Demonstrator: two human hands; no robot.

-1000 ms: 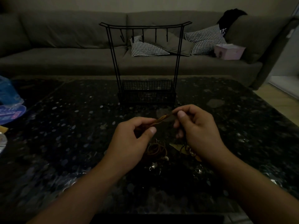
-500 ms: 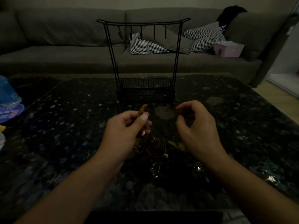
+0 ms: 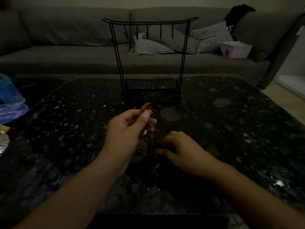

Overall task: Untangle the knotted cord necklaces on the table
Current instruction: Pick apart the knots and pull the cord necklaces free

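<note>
A bundle of brown cord necklaces (image 3: pixel 151 124) hangs above the dark speckled table (image 3: pixel 66 129). My left hand (image 3: pixel 127 134) pinches the upper loop of the cords between thumb and fingers, lifted off the table. The cords run down and curve toward my right hand (image 3: pixel 179 149), which grips their lower tangled part close to the tabletop. Small pendants or beads (image 3: pixel 142 152) dangle between the two hands; in the dim light their detail is unclear.
A black wire jewellery stand (image 3: pixel 150 63) with hooks and a basket base stands just beyond my hands. Blue plastic items (image 3: pixel 9 103) lie at the table's left edge. Behind is a grey sofa (image 3: pixel 66 47) with checked cushions and a pink box (image 3: pixel 236 49).
My left hand has lifted the cord's loop higher. My right hand let go of the upper cord, dropped toward the table and closed on the lower tangle.
</note>
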